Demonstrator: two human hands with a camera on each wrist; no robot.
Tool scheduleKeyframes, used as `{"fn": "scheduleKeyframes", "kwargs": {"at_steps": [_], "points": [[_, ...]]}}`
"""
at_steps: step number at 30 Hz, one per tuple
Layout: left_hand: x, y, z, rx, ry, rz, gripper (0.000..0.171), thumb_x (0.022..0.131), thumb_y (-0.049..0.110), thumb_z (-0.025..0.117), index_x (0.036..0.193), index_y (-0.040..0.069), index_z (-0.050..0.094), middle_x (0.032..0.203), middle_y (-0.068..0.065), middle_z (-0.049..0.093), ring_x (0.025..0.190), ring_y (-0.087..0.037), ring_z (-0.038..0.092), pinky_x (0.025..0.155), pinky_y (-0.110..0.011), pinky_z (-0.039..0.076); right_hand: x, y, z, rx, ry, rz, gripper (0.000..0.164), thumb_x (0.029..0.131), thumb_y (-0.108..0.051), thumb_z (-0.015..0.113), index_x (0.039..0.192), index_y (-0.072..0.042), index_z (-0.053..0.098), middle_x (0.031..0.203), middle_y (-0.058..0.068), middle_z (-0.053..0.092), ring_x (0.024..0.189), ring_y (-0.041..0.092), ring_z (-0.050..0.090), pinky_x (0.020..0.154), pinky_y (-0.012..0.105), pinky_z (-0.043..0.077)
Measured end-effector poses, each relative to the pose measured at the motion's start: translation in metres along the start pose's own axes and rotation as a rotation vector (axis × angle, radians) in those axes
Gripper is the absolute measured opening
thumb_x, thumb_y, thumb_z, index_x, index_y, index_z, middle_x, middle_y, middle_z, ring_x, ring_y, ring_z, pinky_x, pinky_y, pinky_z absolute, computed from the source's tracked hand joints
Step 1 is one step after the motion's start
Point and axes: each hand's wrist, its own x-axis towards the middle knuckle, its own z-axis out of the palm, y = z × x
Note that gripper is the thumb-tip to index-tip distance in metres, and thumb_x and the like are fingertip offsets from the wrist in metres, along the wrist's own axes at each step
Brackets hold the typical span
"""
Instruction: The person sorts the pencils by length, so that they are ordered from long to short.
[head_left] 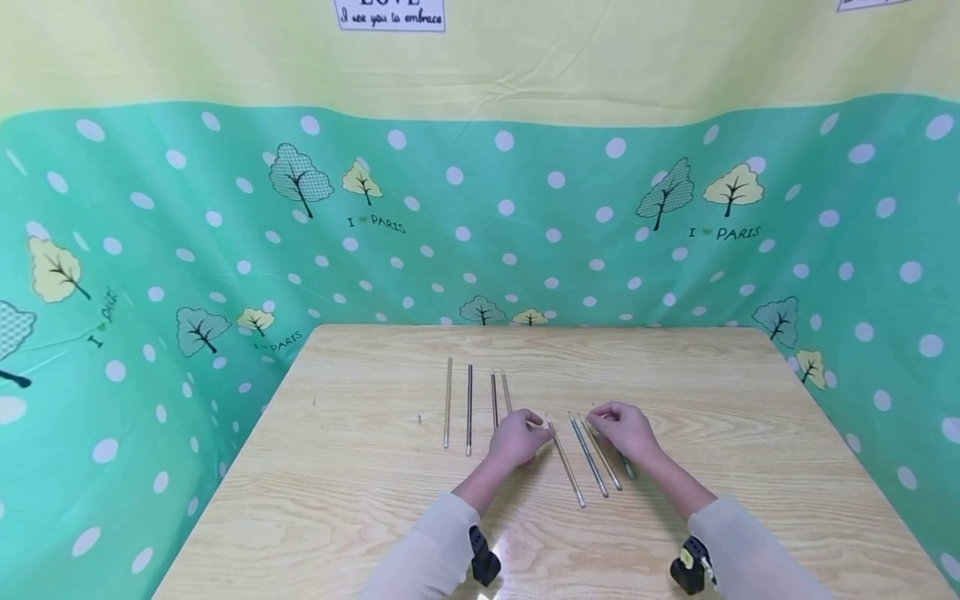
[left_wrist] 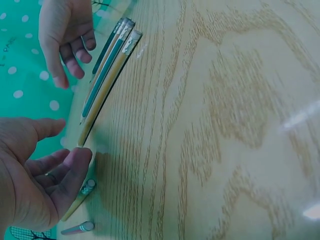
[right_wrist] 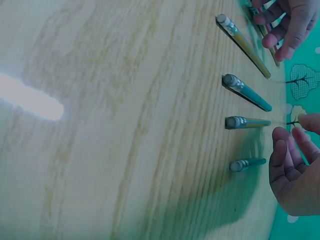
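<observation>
My left hand (head_left: 517, 439) hovers low over the table, its fingertips right at the far tip of a gold pencil (head_left: 567, 467). In the left wrist view its thumb and fingers are spread apart, the forefinger overlapping that pencil's tip. To the right lie a teal pencil (head_left: 588, 457), a yellow pencil (head_left: 602, 458) and a dark green pencil (head_left: 627, 468). My right hand (head_left: 626, 431) is over the far ends of the last two, hiding part of them. Its fingers curve loosely, with a gap to the thumb in the right wrist view.
Left of my hands lie a tan pencil (head_left: 447, 404), a black pencil (head_left: 469, 408), a dark red pencil (head_left: 494, 398) and another light pencil (head_left: 506, 390). A tiny dark speck (head_left: 419, 419) is on the wooden table (head_left: 360, 500). Green dotted cloth (head_left: 525, 250) surrounds the table.
</observation>
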Motion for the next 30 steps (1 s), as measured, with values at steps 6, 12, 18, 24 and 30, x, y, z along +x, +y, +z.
{"fn": "scheduleKeyframes", "kwargs": {"at_steps": [6, 12, 18, 24, 30], "points": [[0.001, -0.002, 0.000, -0.007, 0.003, -0.004, 0.035, 0.084, 0.030, 0.067, 0.110, 0.006, 0.061, 0.083, -0.003, 0.067, 0.049, -0.019, 0.060, 0.045, -0.024, 0.046, 0.001, -0.003, -0.004, 0.017, 0.000, 0.001, 0.031, 0.091, -0.023, 0.059, 0.110, 0.001, 0.061, 0.091, 0.016, 0.064, 0.071, 0.022, 0.062, 0.058, 0.029, 0.054], [0.001, -0.003, 0.001, -0.010, 0.007, -0.001, 0.034, 0.084, 0.029, 0.067, 0.109, 0.006, 0.061, 0.085, -0.004, 0.068, 0.048, -0.019, 0.060, 0.044, -0.024, 0.046, 0.001, -0.003, -0.004, 0.018, 0.005, -0.005, 0.030, 0.091, -0.023, 0.059, 0.109, 0.001, 0.061, 0.091, 0.017, 0.065, 0.071, 0.022, 0.062, 0.060, 0.030, 0.054], [0.001, 0.000, 0.002, 0.004, 0.017, -0.006, 0.033, 0.084, 0.029, 0.068, 0.107, 0.007, 0.062, 0.086, -0.004, 0.068, 0.048, -0.018, 0.060, 0.043, -0.023, 0.046, -0.001, -0.004, -0.001, 0.027, -0.003, 0.013, 0.029, 0.090, -0.023, 0.060, 0.109, -0.001, 0.062, 0.090, 0.015, 0.065, 0.071, 0.020, 0.062, 0.059, 0.028, 0.054], [-0.003, 0.006, 0.006, 0.094, 0.041, 0.018, 0.033, 0.083, 0.030, 0.068, 0.104, 0.006, 0.064, 0.086, -0.005, 0.069, 0.041, -0.011, 0.053, 0.047, -0.021, 0.044, -0.003, -0.004, 0.005, -0.003, -0.011, 0.016, 0.026, 0.089, -0.022, 0.061, 0.106, -0.002, 0.064, 0.083, 0.010, 0.065, 0.064, 0.018, 0.060, 0.052, 0.022, 0.050], [-0.004, 0.009, 0.011, 0.223, 0.076, 0.024, 0.037, 0.081, 0.035, 0.070, 0.103, 0.006, 0.065, 0.080, -0.004, 0.069, 0.048, -0.012, 0.057, 0.053, -0.024, 0.046, -0.005, -0.003, 0.012, -0.028, -0.001, -0.005, 0.022, 0.088, -0.017, 0.062, 0.102, -0.001, 0.065, 0.079, 0.009, 0.064, 0.062, 0.017, 0.058, 0.050, 0.020, 0.047]]}}
